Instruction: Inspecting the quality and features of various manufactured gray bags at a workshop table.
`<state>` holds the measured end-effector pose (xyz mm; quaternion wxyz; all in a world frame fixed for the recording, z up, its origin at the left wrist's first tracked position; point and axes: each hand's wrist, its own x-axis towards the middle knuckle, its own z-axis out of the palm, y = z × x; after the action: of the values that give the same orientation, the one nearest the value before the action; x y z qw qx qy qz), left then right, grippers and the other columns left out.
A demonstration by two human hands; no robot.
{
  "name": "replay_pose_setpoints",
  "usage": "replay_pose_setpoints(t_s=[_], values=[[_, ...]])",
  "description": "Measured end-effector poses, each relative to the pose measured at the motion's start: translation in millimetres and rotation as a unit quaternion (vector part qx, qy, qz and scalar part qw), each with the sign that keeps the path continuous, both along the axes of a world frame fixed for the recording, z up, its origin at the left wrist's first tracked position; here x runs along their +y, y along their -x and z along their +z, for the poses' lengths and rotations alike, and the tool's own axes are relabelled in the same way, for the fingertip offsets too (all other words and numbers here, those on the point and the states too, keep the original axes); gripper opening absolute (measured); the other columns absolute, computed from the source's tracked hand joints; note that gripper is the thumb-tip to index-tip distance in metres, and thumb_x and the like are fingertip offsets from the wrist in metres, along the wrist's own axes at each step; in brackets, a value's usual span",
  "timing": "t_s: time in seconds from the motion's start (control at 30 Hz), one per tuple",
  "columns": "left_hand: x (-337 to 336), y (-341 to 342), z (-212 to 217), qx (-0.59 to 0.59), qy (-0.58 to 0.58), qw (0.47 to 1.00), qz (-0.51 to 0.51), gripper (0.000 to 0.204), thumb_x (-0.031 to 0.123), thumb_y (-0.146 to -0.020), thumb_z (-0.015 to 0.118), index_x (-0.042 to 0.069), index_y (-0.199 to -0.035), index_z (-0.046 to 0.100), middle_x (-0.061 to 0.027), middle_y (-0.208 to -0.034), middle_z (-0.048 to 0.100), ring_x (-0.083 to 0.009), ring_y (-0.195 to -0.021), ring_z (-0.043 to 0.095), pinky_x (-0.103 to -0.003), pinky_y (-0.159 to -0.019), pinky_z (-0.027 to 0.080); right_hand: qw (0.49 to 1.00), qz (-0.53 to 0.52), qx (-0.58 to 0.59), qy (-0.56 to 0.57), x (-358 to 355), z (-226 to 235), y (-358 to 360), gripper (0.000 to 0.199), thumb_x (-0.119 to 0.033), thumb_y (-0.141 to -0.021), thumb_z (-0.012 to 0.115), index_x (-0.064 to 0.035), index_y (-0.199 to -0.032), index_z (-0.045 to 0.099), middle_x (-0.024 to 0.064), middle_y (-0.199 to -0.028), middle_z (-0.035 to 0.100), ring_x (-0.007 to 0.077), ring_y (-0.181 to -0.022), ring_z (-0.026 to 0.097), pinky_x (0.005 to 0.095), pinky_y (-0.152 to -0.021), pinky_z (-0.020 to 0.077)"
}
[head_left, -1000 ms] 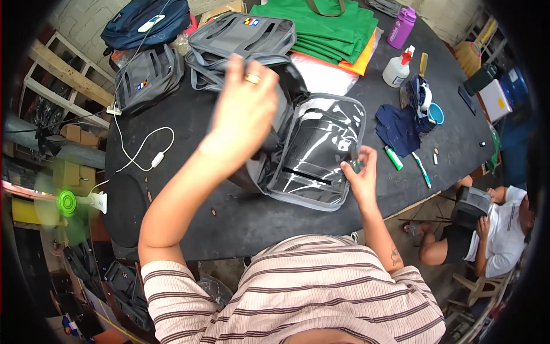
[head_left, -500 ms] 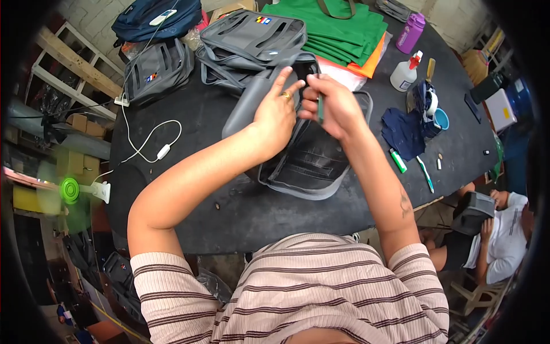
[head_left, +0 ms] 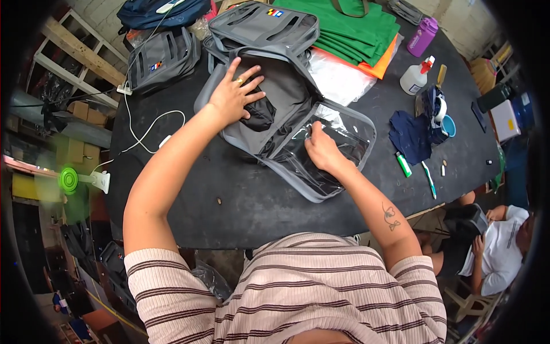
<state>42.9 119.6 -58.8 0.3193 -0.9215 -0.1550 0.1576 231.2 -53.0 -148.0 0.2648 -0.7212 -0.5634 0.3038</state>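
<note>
A grey zippered bag (head_left: pixel 286 77) lies spread open on the black table (head_left: pixel 195 223). Its lid (head_left: pixel 358 129), with a see-through panel and grey edging, is folded out to the right. My left hand (head_left: pixel 229 102), a ring on one finger, rests with fingers spread on the bag's left side, beside a dark bunched part of the lining (head_left: pixel 262 116). Over the see-through panel, my right hand (head_left: pixel 325 152) is closed with its fingers curled under. Whatever it may hold is hidden.
Grey bags (head_left: pixel 260 26) are stacked behind, near green fabric bags (head_left: pixel 338 28). To the right are a purple bottle (head_left: pixel 423 37), a spray bottle (head_left: pixel 416 77), navy cloth (head_left: pixel 409 135), a green lighter (head_left: pixel 403 164) and a toothbrush (head_left: pixel 429 179). A white cable (head_left: pixel 132 129) crosses the left side.
The bag has been spread wide, its lid laid out to the right. My left hand moved left and spread its fingers. My right hand moved down onto the panel; the green item it held no longer shows.
</note>
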Motion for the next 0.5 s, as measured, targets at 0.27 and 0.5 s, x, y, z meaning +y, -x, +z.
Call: replay_pose_setpoints(t_s=[0.27,0.5], values=[[-25.9,-43.9,-61.9,-0.137,0.304,0.939,0.084,0.035,0.033,-0.075,0.062,0.010,-0.101,0.066,-0.0162,-0.121,0.053,-0.0336,-0.134,0.032,-0.062,-0.109,0.002,0.999,0.004,-0.020,0.036,9.7,17.7,11.8,0.030,-0.012,-0.087,0.045,0.0087,-0.103,0.032,0.0359,-0.086,0.058,0.0488,-0.086,0.059,0.0506,-0.077,0.0469],[-39.7,-47.6,-86.6,-0.214,0.227,0.943,0.120,0.051,0.053,-0.053,0.079,0.009,-0.075,0.065,-0.0102,-0.122,0.049,-0.0297,-0.135,0.025,-0.065,-0.107,0.003,0.999,-0.015,-0.005,0.028,5.8,5.1,7.9,0.029,-0.012,-0.086,0.044,0.0065,-0.104,0.032,0.0356,-0.086,0.058,0.0502,-0.087,0.058,0.0519,-0.081,0.0448]])
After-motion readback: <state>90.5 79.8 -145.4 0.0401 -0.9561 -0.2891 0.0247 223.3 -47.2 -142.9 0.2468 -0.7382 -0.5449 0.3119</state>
